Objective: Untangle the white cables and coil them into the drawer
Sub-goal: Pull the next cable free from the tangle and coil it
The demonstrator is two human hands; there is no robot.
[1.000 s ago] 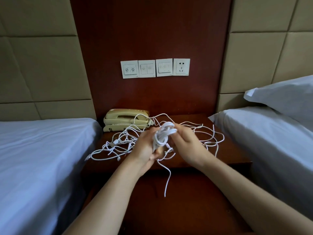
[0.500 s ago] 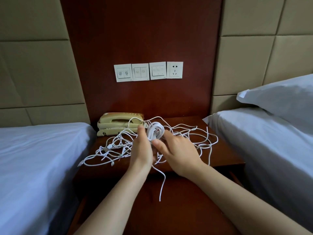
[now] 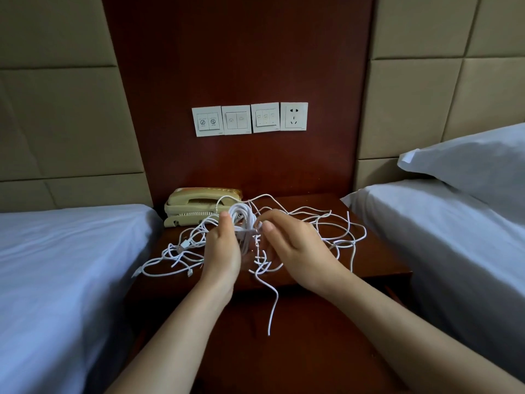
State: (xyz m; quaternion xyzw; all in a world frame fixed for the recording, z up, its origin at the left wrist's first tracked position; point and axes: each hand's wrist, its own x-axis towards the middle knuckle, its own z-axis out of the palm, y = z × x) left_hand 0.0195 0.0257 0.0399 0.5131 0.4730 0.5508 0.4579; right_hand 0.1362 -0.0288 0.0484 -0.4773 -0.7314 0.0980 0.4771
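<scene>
Cables (image 3: 338, 242) sprawl tangled across the worktop (image 3: 377, 260) by the phone (image 3: 196, 207); my left grip (image 3: 224, 251) clasps a coil (image 3: 241, 215) above them, my right grip (image 3: 295, 251) pinching its edge.

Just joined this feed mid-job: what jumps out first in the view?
The sprawl of white cables across the dark nightstand at centre frame stands out first, with one loose end dangling over its front edge. Over the tangle, the left hand grips a small coil while the right hand pinches at it. A beige telephone sits behind, at the nightstand's back left.
</scene>
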